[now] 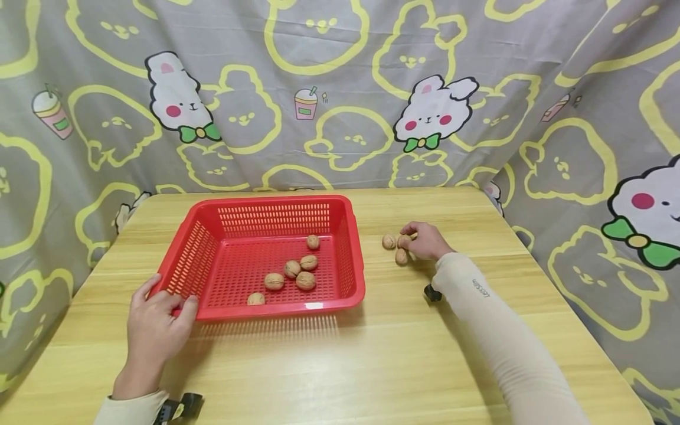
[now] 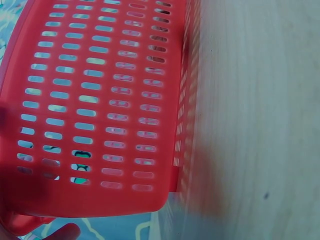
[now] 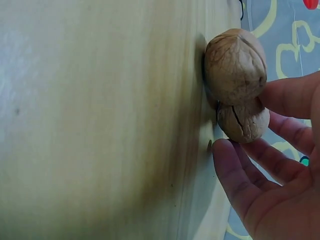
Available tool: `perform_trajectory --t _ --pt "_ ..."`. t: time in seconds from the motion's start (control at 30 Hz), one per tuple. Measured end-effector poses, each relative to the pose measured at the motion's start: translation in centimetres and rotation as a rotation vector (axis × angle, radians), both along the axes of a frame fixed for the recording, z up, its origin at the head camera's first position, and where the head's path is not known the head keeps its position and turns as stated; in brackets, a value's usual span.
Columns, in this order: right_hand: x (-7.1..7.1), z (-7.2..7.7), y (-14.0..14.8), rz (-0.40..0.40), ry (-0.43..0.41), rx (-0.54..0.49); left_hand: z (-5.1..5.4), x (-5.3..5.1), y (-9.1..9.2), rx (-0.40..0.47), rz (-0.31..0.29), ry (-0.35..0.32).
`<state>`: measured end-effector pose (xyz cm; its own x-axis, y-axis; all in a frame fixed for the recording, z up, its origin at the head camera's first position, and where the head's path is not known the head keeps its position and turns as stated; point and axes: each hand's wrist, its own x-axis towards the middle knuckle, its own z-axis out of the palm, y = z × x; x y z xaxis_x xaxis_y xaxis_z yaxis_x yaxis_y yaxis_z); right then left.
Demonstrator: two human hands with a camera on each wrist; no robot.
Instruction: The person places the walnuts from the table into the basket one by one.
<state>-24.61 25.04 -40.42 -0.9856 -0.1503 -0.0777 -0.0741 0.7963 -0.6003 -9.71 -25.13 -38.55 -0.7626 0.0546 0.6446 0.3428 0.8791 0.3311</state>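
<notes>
My left hand (image 1: pixel 158 327) grips the rim of the red plastic basket (image 1: pixel 265 309) at its near left corner. In the left wrist view the slotted side of the basket fills much of the frame, with a fingertip at the bottom left. Several walnuts (image 1: pixel 274 281) lie inside, mostly toward the right. To the right of the basket, my right hand (image 1: pixel 428 241) pinches a walnut (image 3: pixel 243 121) at the tabletop. Two more walnuts sit beside it, one on the left (image 1: pixel 389 241) and one nearer me (image 1: pixel 401 257); the nearer one partly covers the pinched walnut in the right wrist view.
The basket stands on a wooden table (image 1: pixel 297 372). A grey patterned curtain (image 1: pixel 350 159) hangs behind the table and along its sides. Dark wrist devices show by both forearms, the left one (image 1: pixel 177 407) low in the head view.
</notes>
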Motion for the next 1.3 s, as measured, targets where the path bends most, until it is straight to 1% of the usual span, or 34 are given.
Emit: perform_trajectory --t 0.17,0.3,0.4,0.5,0.7,1.07,1.3 --pt "-0.1 -0.1 0.0 0.022 0.039 0.001 0.0 0.0 0.0 -0.003 -0.002 0.009" --pt "0.0 -0.1 0.1 0.010 0.033 -0.004 0.0 0.0 0.0 -0.009 -0.010 0.022" --pt "0.0 -0.1 0.3 0.000 0.037 -0.020 0.0 0.0 0.1 -0.008 -0.010 0.021" --pt "-0.1 0.0 0.4 -0.003 0.055 -0.045 0.0 -0.1 0.1 -0.008 -0.008 0.019" --pt "-0.2 0.8 0.2 -0.017 0.075 -0.088 0.1 -0.1 0.0 -0.009 -0.002 0.014" --pt "-0.2 2.1 -0.2 -0.027 0.107 -0.088 0.1 -0.1 0.0 -0.020 -0.007 0.019" --pt "-0.4 3.5 -1.2 -0.031 0.111 -0.104 0.0 -0.1 0.0 -0.014 -0.006 0.022"
